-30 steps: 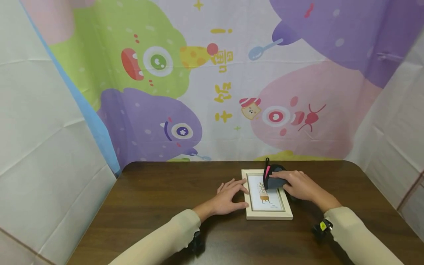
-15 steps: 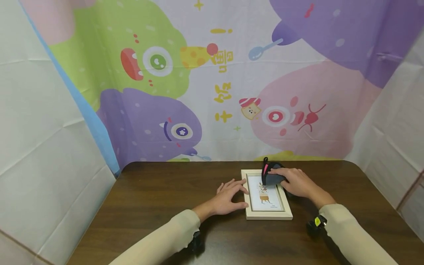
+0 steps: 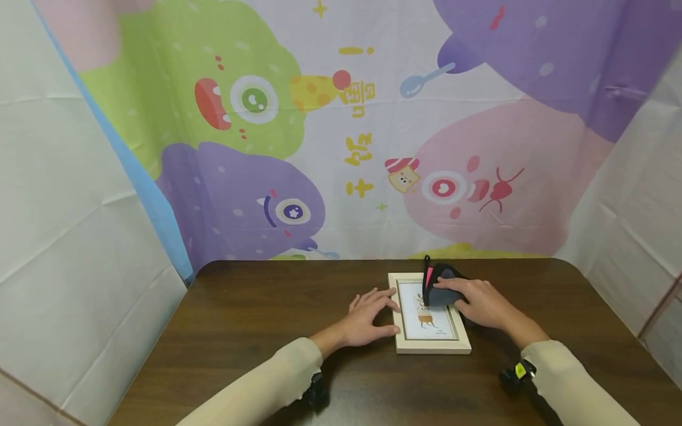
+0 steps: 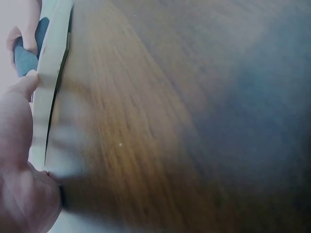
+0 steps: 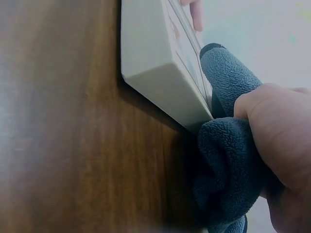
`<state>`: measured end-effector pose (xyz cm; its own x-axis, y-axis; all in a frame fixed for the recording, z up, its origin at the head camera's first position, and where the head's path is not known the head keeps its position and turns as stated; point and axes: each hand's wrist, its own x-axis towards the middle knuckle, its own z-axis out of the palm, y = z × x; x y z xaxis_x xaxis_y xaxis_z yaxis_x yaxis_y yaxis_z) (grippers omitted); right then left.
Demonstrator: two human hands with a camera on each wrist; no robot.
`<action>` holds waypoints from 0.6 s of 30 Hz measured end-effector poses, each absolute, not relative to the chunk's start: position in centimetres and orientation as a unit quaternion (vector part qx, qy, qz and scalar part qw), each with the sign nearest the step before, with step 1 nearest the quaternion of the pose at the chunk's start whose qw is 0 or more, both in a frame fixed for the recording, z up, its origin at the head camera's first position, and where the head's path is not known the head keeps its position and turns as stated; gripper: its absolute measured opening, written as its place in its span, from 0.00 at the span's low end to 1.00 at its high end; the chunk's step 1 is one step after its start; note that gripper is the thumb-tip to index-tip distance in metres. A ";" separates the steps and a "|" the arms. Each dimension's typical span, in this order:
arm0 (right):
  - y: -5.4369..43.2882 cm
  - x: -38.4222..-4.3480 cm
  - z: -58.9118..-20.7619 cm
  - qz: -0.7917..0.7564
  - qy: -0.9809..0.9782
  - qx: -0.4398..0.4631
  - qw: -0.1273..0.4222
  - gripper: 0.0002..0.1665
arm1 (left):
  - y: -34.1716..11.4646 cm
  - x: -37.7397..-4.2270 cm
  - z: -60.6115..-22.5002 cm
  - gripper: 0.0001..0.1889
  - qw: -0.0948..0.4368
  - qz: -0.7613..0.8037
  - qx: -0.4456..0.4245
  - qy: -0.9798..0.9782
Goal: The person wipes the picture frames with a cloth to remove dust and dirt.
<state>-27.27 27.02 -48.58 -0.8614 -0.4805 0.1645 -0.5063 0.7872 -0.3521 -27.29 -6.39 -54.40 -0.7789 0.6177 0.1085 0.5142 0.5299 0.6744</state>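
Observation:
A cream picture frame [image 3: 434,345] lies face up on the table, its print showing a plant in a brown pot. My left hand [image 3: 367,316] rests along its left side with fingers spread, fingertips and thumb on the border. In the left wrist view the thumb [image 4: 30,83] touches the frame's edge. My right hand [image 3: 485,303] grips a bunched dark grey-blue cleaning cloth [image 3: 446,294] with black edging, a hanging loop and a pink strip. The cloth lies over the frame's upper right part and hides some of the print. In the right wrist view, fluffy cloth folds [image 5: 228,160] hang past the frame's side.
The brown wooden table [image 3: 256,307] ends at a cartoon-printed curtain [image 3: 362,225] just behind the frame. Pale cloth walls stand on the left [image 3: 80,236] and right. A black wrist camera [image 3: 515,374] sits under the right sleeve.
My right hand slid the cloth slightly up and left, then back down and right across the frame's upper part. My left hand and the frame have stayed put.

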 end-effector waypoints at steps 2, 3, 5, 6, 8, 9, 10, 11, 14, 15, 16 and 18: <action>27.2 -26.8 -48.5 0.201 -0.943 0.264 0.030 0.33 | -6.3 -27.2 -54.1 0.21 0.075 0.362 0.326 0.870; 27.3 -26.6 -48.6 0.205 -0.942 0.264 0.028 0.34 | -6.3 -27.1 -54.0 0.21 0.075 0.360 0.327 0.871; 27.3 -26.2 -48.5 0.211 -0.941 0.265 0.024 0.34 | -6.4 -27.0 -53.7 0.20 0.082 0.358 0.324 0.872; 27.4 -26.0 -48.5 0.211 -0.941 0.265 0.024 0.34 | -6.4 -26.8 -53.3 0.20 0.088 0.356 0.323 0.872; 27.4 -25.8 -48.5 0.212 -0.941 0.263 0.026 0.34 | -6.4 -26.6 -52.8 0.20 0.094 0.355 0.323 0.872; 27.4 -25.7 -48.5 0.211 -0.941 0.262 0.029 0.34 | -6.4 -26.6 -52.8 0.20 0.094 0.355 0.324 0.872; 27.3 -25.6 -48.6 0.209 -0.942 0.260 0.033 0.33 | -6.4 -26.6 -52.7 0.20 0.097 0.356 0.323 0.871; 27.3 -25.5 -48.6 0.209 -0.943 0.257 0.037 0.33 | -6.4 -26.6 -52.7 0.20 0.097 0.355 0.323 0.872; 27.0 -25.2 -48.7 0.205 -0.945 0.247 0.059 0.33 | -6.4 -27.1 -53.8 0.21 0.087 0.356 0.326 0.872; 26.9 -25.0 -48.8 0.205 -0.947 0.240 0.068 0.33 | -6.4 -27.3 -54.2 0.21 0.084 0.358 0.326 0.871; 26.9 -24.9 -48.8 0.206 -0.947 0.233 0.076 0.33 | -6.4 -27.4 -54.5 0.21 0.078 0.356 0.326 0.872; 26.8 -24.7 -49.0 0.210 -0.948 0.219 0.093 0.34 | -6.3 -27.6 -54.8 0.22 0.071 0.355 0.329 0.872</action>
